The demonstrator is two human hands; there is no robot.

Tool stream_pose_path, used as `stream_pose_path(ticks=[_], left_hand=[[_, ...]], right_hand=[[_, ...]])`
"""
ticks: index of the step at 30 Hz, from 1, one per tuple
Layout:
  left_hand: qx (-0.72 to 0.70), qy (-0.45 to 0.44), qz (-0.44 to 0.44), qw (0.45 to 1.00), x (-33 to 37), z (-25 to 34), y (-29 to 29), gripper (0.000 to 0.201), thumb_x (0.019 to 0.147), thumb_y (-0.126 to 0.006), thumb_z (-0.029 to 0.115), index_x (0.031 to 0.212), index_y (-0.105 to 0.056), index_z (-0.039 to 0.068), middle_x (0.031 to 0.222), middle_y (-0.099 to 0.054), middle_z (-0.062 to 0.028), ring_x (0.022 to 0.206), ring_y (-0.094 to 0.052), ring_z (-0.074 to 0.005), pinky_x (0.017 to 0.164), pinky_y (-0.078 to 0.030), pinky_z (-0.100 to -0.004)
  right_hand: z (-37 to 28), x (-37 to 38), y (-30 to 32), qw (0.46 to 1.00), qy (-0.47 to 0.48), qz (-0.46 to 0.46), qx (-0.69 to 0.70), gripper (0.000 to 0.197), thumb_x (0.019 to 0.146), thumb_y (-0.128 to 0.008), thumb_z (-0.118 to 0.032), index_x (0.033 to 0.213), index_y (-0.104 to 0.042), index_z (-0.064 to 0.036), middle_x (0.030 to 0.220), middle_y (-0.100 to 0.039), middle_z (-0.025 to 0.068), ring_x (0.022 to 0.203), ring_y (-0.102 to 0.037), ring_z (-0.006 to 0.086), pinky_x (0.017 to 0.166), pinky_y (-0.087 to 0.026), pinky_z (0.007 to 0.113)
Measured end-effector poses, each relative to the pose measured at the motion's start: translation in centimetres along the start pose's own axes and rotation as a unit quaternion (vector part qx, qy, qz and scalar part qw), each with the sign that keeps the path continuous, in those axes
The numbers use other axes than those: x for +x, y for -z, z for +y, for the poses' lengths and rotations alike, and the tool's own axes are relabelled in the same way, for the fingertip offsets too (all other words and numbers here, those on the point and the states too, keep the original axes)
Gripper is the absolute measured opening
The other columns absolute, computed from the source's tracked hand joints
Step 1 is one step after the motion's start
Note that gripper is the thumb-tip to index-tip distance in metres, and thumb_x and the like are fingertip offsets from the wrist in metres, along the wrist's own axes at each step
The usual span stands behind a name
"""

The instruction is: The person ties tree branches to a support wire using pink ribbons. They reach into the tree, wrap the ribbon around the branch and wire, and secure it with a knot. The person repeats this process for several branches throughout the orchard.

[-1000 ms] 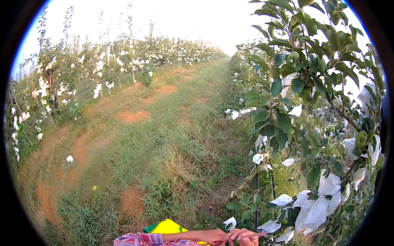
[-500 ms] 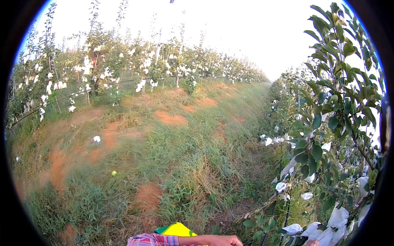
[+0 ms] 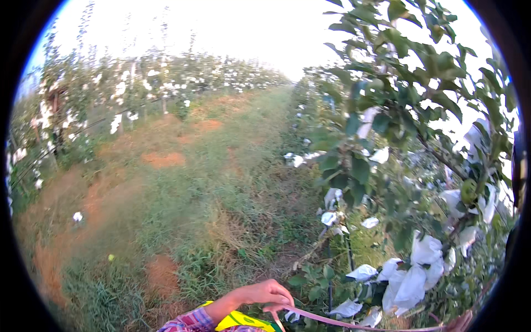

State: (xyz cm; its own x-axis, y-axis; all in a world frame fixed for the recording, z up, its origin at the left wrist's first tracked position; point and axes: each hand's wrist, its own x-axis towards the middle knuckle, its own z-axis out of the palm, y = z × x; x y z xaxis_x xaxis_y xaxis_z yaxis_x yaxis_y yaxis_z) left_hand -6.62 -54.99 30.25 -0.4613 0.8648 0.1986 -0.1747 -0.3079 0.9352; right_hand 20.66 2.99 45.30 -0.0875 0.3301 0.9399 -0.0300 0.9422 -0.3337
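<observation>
The left grip [image 3: 269,292] is closed, its fingers pinching one end of a thin pinkish strip [image 3: 343,323], with the forearm in a plaid sleeve [image 3: 191,320]. From there the strip slopes down in a shallow curve, in front of the near right edge of the grass lane [image 3: 182,205], toward the right grip [image 3: 461,321]. Only part of that right grip shows, blurred, and I cannot tell how tightly it closes, though the strip runs right up to it. Another short pinkish piece hangs just below the left grip; whether it belongs to the same strip cannot be told. Under the left forearm sits a bright yellow and green item [image 3: 238,319]. Along the lane's right edge stands a leafy tree [image 3: 398,72], and low on it, just above the strip, hangs a cluster of white bags [image 3: 409,279]. Higher, near the far right, a green fruit [image 3: 468,191] shows among the leaves. Toward the lane's near left corner lies a small yellow-green fruit [image 3: 111,258], with a white scrap [image 3: 77,216] beyond it. Along the lane's left edge runs a row of trees [image 3: 160,72] dotted with white, and reddish soil [image 3: 163,159] shows through the grass.
</observation>
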Motion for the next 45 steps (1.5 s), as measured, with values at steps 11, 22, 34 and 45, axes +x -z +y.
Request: stream_pose_path(ticks=[11,22,34,45], left_hand=[[0.260,-0.112,0.139,0.949,8.4,14.4,2.1,0.023,0.090,-0.058,0.015,0.098,-0.067,-0.005,0.065,-0.061,-0.0062,0.050,-0.054,-0.0103,0.045,-0.044,-0.0231],[0.053,-0.392,-0.094,0.914,30.4,31.6,-17.0,0.032,0.094,-0.048,0.007,0.123,-0.050,-0.006,0.115,-0.060,-0.0187,0.104,-0.061,-0.0253,0.085,-0.051,-0.0324],[0.017,-0.389,0.037,0.920,34.8,28.9,-17.3,0.029,0.086,-0.048,-0.003,0.114,-0.054,-0.006,0.105,-0.062,-0.0161,0.092,-0.064,-0.0247,0.074,-0.056,-0.0345],[0.121,-0.378,-0.035,0.917,34.5,28.4,-18.0,0.043,0.085,-0.056,-0.001,0.126,-0.047,-0.004,0.112,-0.061,-0.0129,0.099,-0.059,-0.0170,0.080,-0.049,-0.0265]], right_hand=[[-12.7,-12.1,-5.2,0.939,-0.316,0.009,0.137,0.011,0.090,-0.052,-0.008,0.081,-0.057,-0.0036,0.064,-0.042,-0.0073,0.052,-0.034,-0.0001,0.045,-0.026,0.020],[-19.0,-21.0,-6.0,0.832,-0.458,-0.114,0.291,0.013,0.088,-0.055,-0.009,0.080,-0.061,-0.0013,0.055,-0.046,-0.0064,0.045,-0.037,0.0006,0.041,-0.025,0.019],[-18.5,-23.7,-4.2,0.793,-0.510,-0.071,0.326,0.013,0.088,-0.054,-0.009,0.080,-0.060,-0.0003,0.056,-0.047,-0.0038,0.043,-0.036,0.0011,0.038,-0.024,0.019],[-17.4,-24.3,-5.7,0.749,-0.546,-0.110,0.359,0.015,0.090,-0.054,-0.011,0.081,-0.058,-0.0005,0.056,-0.044,-0.0043,0.043,-0.035,0.0027,0.038,-0.025,0.020]])
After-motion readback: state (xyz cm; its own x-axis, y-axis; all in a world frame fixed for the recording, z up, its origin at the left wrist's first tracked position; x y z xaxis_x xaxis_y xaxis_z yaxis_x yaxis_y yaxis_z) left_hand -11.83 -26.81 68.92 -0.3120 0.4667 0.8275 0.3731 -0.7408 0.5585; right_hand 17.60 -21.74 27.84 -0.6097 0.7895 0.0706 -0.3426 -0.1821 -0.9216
